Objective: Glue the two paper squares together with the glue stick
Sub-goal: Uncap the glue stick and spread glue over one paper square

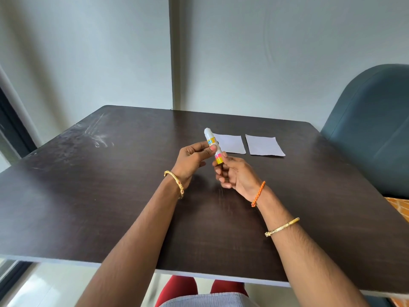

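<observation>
Fingers: both sets pinch the glue stick (213, 147), right fingertips (224, 155) low, left thumb (213, 148) higher.
Right hand (238, 173): grips the yellow bottom end.
Left hand (192, 159): holds the middle, below the white cap.
Glue stick: tilted, raised above the dark table (110, 185).
Paper squares: left paper (231, 144) and right paper (264, 146) lie flat beyond the hands, side by side, just apart.

Gold bangles (174, 182), orange wrist thread (258, 193)

chair (374, 129) cropped right, glue stick (213, 147) label — unreadable
</observation>
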